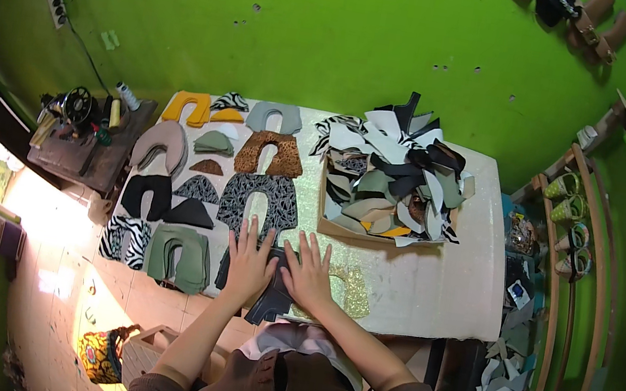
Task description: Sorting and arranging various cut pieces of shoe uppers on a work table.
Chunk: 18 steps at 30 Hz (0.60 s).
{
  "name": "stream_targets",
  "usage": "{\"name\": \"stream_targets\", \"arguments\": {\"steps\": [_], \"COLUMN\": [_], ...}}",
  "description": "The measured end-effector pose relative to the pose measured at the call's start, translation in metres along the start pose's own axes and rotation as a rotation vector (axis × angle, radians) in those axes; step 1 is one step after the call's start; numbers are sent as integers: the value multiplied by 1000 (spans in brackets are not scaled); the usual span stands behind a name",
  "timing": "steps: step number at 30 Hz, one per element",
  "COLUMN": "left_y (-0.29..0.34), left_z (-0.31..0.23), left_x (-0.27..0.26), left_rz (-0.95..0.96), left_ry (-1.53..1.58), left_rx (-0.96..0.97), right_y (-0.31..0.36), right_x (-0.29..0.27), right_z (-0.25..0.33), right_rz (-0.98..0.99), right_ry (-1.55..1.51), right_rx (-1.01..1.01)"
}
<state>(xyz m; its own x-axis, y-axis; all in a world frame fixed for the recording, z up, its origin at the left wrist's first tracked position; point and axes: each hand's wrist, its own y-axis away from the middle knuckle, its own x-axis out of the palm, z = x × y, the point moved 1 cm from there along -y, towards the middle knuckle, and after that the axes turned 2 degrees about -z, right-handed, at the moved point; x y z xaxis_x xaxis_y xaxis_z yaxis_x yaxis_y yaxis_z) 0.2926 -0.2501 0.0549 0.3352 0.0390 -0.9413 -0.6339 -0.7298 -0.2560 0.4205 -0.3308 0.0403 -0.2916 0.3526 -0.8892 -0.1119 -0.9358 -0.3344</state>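
My left hand (249, 269) lies flat with its fingers spread, over dark U-shaped cut pieces (271, 303) at the table's front edge. Beside it, my right hand (307, 276) also rests flat with fingers apart, touching the right side of the same dark pieces. Much of these pieces is hidden under both hands. To the right of my right hand lies a glittery gold cut piece (356, 294). Just beyond my left fingertips is a stack of black-and-grey patterned U-shaped pieces (235, 195). Green U-shaped pieces (192, 262) are stacked to the left.
A box (372, 237) heaped with scraps stands at the table's back right. More cut stacks, including leopard-print pieces (278, 159), cover the table's left half. A sewing machine (77, 102) sits on a small table at left. A wooden rack (576, 188) with sandals stands at right.
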Motion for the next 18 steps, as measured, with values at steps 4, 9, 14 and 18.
{"name": "stream_targets", "arguments": {"steps": [4, 9, 14, 18], "left_y": [-31, -63, -89, -110], "left_z": [-32, -70, -108, -136], "left_x": [-17, -13, -1, 14], "left_rz": [-70, -144, -152, -175], "left_ry": [84, 146, 201, 202], "left_rx": [122, 253, 274, 294], "right_y": [-9, -17, -15, -18], "right_x": [-36, -75, -117, -141], "right_z": [-16, -56, -111, -156], "right_rz": [-139, -344, -316, -383], "right_ry": [-45, -93, -10, 33], "right_rx": [70, 120, 190, 158]}}
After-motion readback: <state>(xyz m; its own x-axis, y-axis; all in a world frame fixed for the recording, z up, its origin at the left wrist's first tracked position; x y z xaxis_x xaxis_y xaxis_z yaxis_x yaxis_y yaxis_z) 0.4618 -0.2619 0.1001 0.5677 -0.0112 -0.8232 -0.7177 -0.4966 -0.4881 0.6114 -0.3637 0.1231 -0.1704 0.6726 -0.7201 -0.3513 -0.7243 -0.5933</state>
